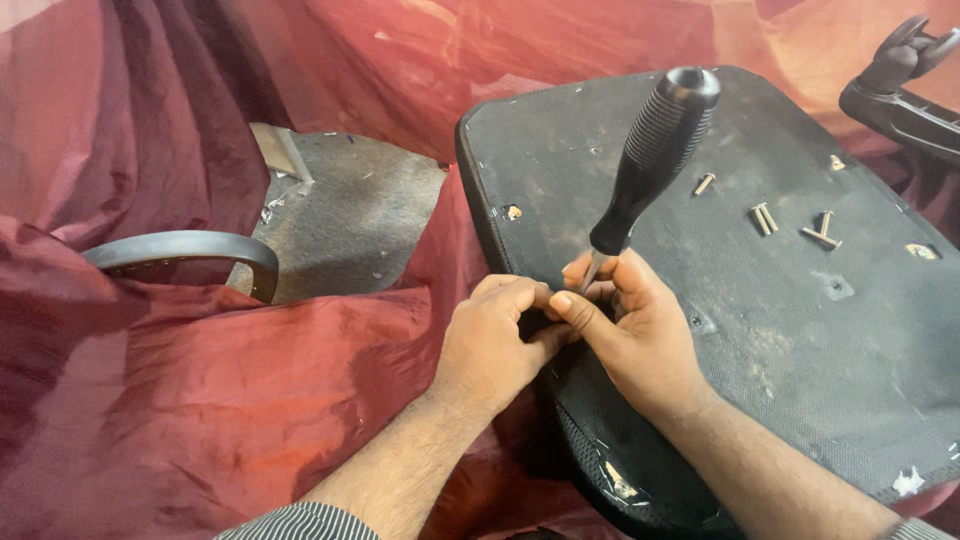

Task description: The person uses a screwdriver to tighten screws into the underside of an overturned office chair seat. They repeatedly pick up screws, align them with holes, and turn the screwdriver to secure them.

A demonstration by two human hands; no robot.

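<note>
The black ribbed-handled screwdriver stands tilted on the near edge of the upturned black fabric-covered chair seat. Right hand fingers pinch its thin steel shaft low down; left hand fingers curl closed beside the tip. Stiff, light, top-heavy — the ribbed handle probably offers surer grip.

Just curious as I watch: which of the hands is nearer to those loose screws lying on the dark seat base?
The right hand. It grips the screwdriver shaft on the seat base, left of and below the loose screws. The left hand sits farther left, at the base's edge.
</note>
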